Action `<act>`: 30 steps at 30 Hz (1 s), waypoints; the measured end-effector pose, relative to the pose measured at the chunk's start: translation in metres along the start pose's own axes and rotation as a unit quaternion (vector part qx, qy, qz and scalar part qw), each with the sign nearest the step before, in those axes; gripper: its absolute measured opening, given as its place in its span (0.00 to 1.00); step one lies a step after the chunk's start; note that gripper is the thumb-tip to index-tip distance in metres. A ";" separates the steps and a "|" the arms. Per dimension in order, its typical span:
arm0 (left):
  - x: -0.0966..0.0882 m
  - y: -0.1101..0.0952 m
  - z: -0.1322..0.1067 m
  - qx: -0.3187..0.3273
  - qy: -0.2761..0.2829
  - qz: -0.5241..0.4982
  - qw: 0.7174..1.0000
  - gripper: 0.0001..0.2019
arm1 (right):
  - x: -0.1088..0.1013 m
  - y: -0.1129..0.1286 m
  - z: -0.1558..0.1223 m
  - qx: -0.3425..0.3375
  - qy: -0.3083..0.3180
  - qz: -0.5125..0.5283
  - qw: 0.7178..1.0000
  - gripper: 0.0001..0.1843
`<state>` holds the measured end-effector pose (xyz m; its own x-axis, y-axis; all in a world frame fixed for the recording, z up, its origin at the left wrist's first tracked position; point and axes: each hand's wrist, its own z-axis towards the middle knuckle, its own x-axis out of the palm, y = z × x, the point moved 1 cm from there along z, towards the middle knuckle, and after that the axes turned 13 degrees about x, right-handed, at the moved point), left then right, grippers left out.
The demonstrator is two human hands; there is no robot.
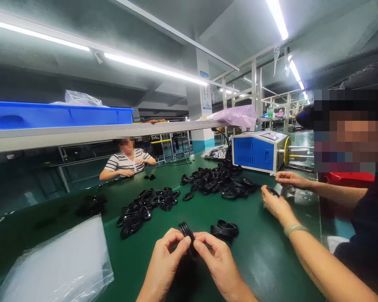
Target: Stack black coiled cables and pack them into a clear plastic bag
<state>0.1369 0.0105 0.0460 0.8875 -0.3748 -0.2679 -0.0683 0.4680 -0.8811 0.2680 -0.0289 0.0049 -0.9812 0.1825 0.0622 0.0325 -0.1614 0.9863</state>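
My left hand [166, 256] and my right hand [216, 258] meet low in the middle of the view. Both pinch a small stack of black rings [186, 230] between thumbs and fingers, held just above the green table [258, 260]. A little to the right of my hands lies a short stack of black rings [225, 230] on the table. A pile of loose black rings [145, 207] spreads to the upper left, and a larger heap [219, 181] lies further back.
Clear plastic bags [59, 264] lie at the lower left. A co-worker's hands [279, 195] work at the right. Another person [126, 161] sits across the table. A blue and white machine [260, 152] stands behind the heap. A blue bin [56, 115] sits on the shelf.
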 end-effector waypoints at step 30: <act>0.009 0.007 -0.003 -0.031 -0.007 -0.046 0.998 0.15 | 0.000 0.012 -0.002 0.061 0.045 0.131 0.989 0.12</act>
<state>0.1427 0.0077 0.0365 0.8979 -0.4018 -0.1801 -0.0141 0.3825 -0.9239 0.2683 -0.0333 0.0168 -0.9491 0.0619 0.3089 0.3044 -0.0723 0.9498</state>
